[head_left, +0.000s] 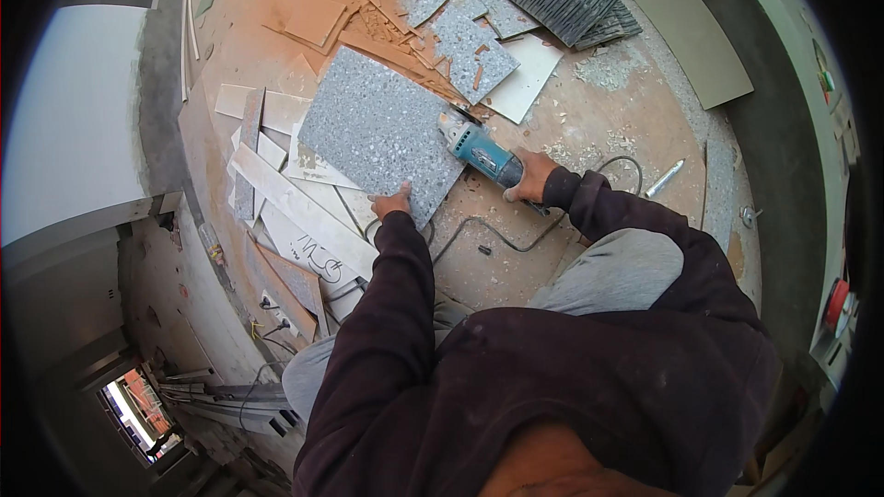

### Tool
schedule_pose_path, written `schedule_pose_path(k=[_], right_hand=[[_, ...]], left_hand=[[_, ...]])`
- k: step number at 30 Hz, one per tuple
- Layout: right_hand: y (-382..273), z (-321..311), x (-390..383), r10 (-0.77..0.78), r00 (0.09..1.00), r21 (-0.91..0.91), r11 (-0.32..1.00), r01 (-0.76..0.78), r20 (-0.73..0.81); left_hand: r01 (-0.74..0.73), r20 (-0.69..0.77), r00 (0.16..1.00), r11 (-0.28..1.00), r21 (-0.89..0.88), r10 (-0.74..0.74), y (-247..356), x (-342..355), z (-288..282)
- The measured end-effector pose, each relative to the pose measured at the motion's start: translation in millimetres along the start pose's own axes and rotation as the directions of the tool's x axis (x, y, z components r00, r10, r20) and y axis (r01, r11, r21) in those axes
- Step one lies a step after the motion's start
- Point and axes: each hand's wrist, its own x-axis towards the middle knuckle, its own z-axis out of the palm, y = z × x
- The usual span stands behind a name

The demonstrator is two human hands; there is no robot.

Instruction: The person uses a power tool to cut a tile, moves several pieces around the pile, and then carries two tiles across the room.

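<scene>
A large square tile (373,129), grey with light speckles, lies tilted across a pile of offcuts. At its near edge, my left hand (392,201) holds it, with the thumb and a finger showing on top. My right hand (531,177) is wrapped round the rear body of a blue angle grinder (482,153). The grinder's head and dark disc sit at the tile's right edge; whether the disc touches the tile I cannot tell. From the grinder a black power cord (493,226) curls over the floor.
White tile strips (293,207) lie left of the tile. Beyond it are orange dust, broken speckled pieces (470,51) and dark ribbed slabs (571,2). A silver marker-like tube (665,179) lies at right. A socket strip (275,310) with plugs sits near my left knee.
</scene>
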Motion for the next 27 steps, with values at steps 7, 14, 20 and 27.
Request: schedule_pose_path(k=[7, 14, 20, 27], right_hand=[[5.2, 2.3, -2.9, -0.001, 1.000, -0.001, 1.000, 0.001, 0.027], [7.1, 4.2, -7.1, -0.026, 1.000, -0.006, 1.000, 0.026, 0.005], [16.7, 3.5, -8.1, -0.031, 1.000, -0.013, 0.999, 0.031, -0.003], [2.0, -2.0, -15.0, -0.005, 0.999, -0.024, 1.000, 0.006, 0.044]], left_hand=[[-0.006, -0.064, 0.998, 0.998, 0.060, 0.010, -4.0, 5.2, 2.4], [-0.017, -0.095, 0.995, 0.995, 0.095, 0.026, -5.9, 9.3, 2.3], [0.014, 0.006, 1.000, 0.996, 0.093, -0.014, -6.6, 13.8, 6.5], [0.027, 0.017, 0.999, 0.998, 0.052, -0.028, -0.4, 1.0, -4.8]])
